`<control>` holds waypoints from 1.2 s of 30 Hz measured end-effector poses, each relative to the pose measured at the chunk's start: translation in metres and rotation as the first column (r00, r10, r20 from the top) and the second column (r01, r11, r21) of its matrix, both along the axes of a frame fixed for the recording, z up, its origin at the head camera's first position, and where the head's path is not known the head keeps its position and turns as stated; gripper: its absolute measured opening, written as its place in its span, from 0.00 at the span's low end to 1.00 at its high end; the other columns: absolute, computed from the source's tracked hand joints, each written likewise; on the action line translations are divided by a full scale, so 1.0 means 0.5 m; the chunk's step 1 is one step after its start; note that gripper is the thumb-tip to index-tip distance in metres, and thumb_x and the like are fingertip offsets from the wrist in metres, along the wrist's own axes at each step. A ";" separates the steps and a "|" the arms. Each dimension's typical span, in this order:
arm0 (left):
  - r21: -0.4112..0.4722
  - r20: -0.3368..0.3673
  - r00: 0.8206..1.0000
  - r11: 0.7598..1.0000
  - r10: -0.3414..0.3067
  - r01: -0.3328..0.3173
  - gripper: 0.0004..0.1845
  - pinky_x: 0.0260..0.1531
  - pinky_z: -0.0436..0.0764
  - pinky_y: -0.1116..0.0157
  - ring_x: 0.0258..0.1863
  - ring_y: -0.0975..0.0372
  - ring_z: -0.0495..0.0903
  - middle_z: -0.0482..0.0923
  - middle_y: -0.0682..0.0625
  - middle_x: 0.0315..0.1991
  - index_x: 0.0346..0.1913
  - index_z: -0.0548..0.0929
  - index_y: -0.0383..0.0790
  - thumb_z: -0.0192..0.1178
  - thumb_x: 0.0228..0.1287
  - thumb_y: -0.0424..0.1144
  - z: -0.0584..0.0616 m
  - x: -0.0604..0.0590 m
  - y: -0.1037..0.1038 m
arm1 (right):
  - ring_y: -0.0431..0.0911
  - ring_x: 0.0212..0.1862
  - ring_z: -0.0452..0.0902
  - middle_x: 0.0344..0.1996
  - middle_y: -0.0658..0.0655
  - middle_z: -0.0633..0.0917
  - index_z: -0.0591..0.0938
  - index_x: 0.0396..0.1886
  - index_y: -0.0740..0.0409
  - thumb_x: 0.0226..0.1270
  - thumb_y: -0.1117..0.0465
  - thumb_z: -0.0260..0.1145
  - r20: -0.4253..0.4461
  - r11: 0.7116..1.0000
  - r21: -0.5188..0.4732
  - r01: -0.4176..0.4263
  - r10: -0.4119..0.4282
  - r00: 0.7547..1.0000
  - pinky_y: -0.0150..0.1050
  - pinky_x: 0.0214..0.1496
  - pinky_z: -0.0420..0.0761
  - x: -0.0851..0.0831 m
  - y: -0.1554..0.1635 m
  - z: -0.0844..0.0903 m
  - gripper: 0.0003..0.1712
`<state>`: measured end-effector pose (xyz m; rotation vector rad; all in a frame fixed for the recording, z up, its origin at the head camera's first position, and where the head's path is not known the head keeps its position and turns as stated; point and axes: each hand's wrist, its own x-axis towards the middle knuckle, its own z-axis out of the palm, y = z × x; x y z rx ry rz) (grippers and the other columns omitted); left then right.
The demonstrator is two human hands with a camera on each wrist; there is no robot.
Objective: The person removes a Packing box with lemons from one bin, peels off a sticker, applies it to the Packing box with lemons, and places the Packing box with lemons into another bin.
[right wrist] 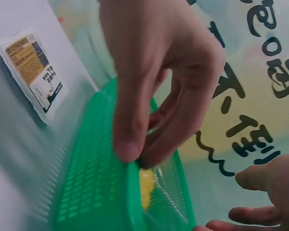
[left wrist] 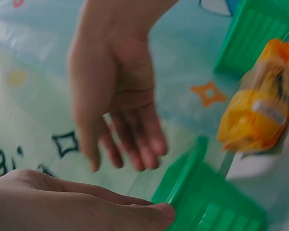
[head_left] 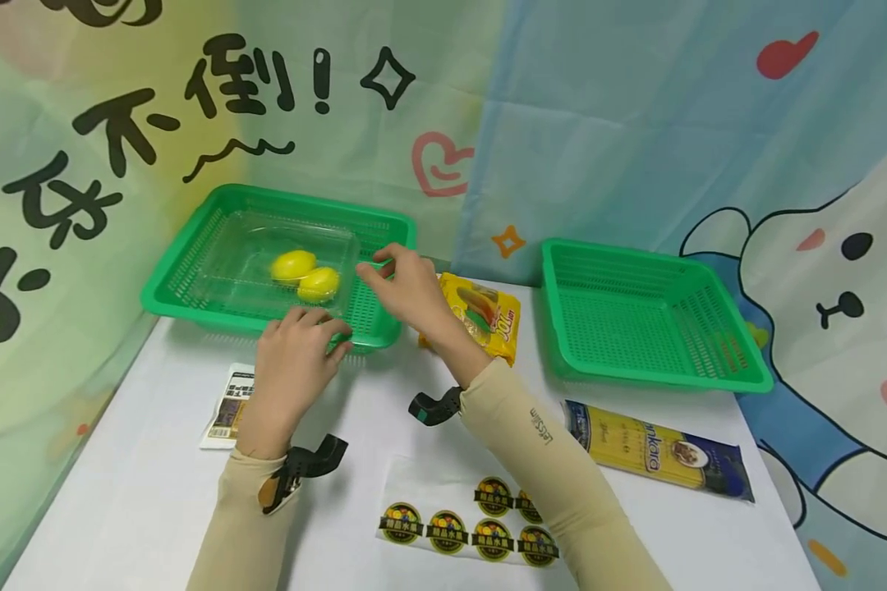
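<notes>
My left hand [head_left: 296, 361] is at the near rim of the left green basket [head_left: 166, 308], thumb outside and fingers curled over it. In the right wrist view the rim runs between this hand's thumb [right wrist: 127, 147] and fingertips. Inside the basket lies a clear plastic box [head_left: 240, 238] with two lemons [head_left: 318, 284] showing through it. My right hand [head_left: 406, 287] is over the basket's right end, its fingertips close to the box's right edge. The left wrist view shows the right hand's fingers [left wrist: 139, 139] loosely extended, holding nothing.
A yellow snack packet [head_left: 506, 328] lies between this basket and a second green basket [head_left: 562, 320] on the right. In front of that one is a spaghetti packet [head_left: 636, 443]. A sheet of round stickers [head_left: 447, 529] lies nearest, and a white packet [head_left: 225, 414] at left.
</notes>
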<state>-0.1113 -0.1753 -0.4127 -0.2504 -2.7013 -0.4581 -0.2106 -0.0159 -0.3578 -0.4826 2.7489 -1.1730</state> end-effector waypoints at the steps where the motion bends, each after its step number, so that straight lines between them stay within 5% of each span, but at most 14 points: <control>1: 0.009 0.014 1.000 1.000 0.009 -0.010 0.11 0.47 0.83 0.41 0.52 0.45 0.83 0.89 0.45 0.47 0.44 0.92 0.44 0.78 0.60 0.41 0.001 0.000 -0.011 | 0.50 0.46 0.84 0.50 0.58 0.87 0.81 0.65 0.55 0.80 0.44 0.62 0.005 1.000 0.006 -0.001 0.001 1.000 0.41 0.42 0.85 -0.002 -0.005 -0.003 0.26; 9: 0.082 0.052 0.995 0.992 0.089 -0.093 0.12 0.49 0.79 0.38 0.54 0.42 0.80 0.88 0.43 0.50 0.45 0.92 0.42 0.78 0.59 0.42 0.010 0.012 -0.097 | 0.45 0.27 0.79 0.47 0.56 0.87 0.80 0.66 0.54 0.80 0.43 0.62 0.033 0.999 0.028 0.017 -0.018 0.999 0.38 0.34 0.80 -0.012 -0.034 -0.023 0.26; 16: 0.121 0.033 0.993 0.986 0.114 -0.117 0.11 0.48 0.78 0.39 0.52 0.41 0.79 0.88 0.42 0.49 0.43 0.92 0.42 0.78 0.58 0.40 0.010 0.016 -0.121 | 0.44 0.19 0.72 0.46 0.60 0.87 0.73 0.73 0.59 0.80 0.43 0.61 0.048 0.999 0.028 0.028 -0.029 0.998 0.38 0.27 0.75 -0.020 -0.057 -0.043 0.33; 21: 0.123 0.008 0.993 0.986 0.115 -0.115 0.11 0.47 0.78 0.39 0.50 0.42 0.79 0.89 0.42 0.48 0.42 0.92 0.41 0.79 0.57 0.39 0.008 0.014 -0.122 | 0.52 0.40 0.85 0.58 0.64 0.84 0.65 0.79 0.58 0.79 0.43 0.62 0.078 0.998 0.020 0.053 -0.055 0.995 0.46 0.42 0.85 -0.033 -0.079 -0.058 0.39; 27: 0.129 -0.022 0.995 0.987 0.101 -0.098 0.11 0.46 0.78 0.39 0.49 0.41 0.80 0.89 0.41 0.46 0.41 0.92 0.39 0.79 0.56 0.37 0.000 0.011 -0.122 | 0.58 0.69 0.76 0.70 0.64 0.76 0.62 0.81 0.56 0.79 0.44 0.63 0.124 0.996 0.023 0.089 -0.091 0.988 0.55 0.65 0.81 -0.042 -0.099 -0.074 0.40; 36: 0.130 -0.018 0.996 0.988 0.092 -0.089 0.10 0.45 0.78 0.40 0.49 0.40 0.79 0.89 0.41 0.46 0.40 0.92 0.39 0.79 0.56 0.37 -0.002 0.009 -0.127 | 0.57 0.78 0.66 0.77 0.62 0.71 0.59 0.83 0.54 0.79 0.48 0.64 0.200 0.995 0.011 0.094 -0.095 0.975 0.54 0.72 0.76 -0.048 -0.120 -0.087 0.41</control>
